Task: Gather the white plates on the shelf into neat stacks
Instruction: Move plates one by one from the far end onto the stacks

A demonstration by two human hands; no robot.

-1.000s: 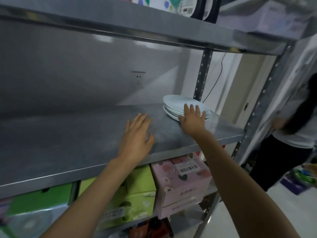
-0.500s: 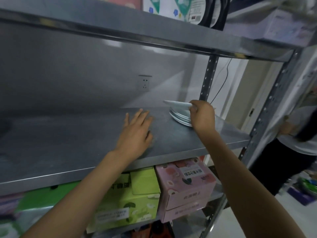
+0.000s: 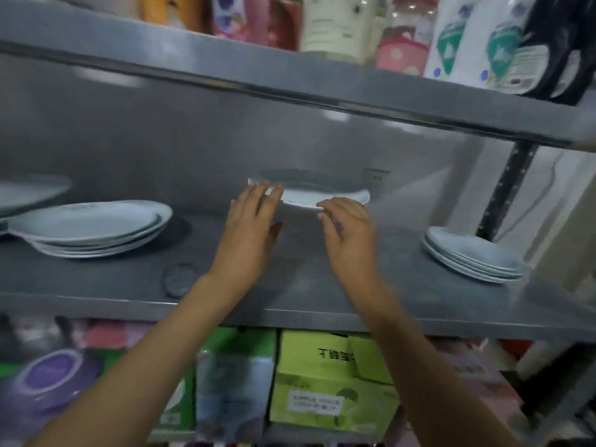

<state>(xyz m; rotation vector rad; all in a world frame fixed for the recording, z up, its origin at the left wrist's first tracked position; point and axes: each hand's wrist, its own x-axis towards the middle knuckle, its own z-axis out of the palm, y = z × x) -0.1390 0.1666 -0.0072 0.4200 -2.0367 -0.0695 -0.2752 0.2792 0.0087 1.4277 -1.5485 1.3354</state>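
Both hands (image 3: 300, 227) hold plate (image 3: 319, 198); labels unreadable.

Glossy white plate (image 3: 309, 196), matt metal shelf (image 3: 322, 285)

Green boxes (image 3: 325, 379) on lower shelf, bottles & packets (image 3: 335, 24) up top, wall socket (image 3: 375, 179) behind.

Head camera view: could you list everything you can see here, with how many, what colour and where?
held plate: one, white, raised above the middle shelf, between both hands
left plate stack: several, white, shelf left
right plate stack: several, white, shelf right
round disc: one, dark grey, shelf front
metal shelf: grey, centre
green box: one, lower shelf
bottles and packets: mixed colours, blurred, top shelf
left hand: at the plate's left rim
right hand: at its front rim
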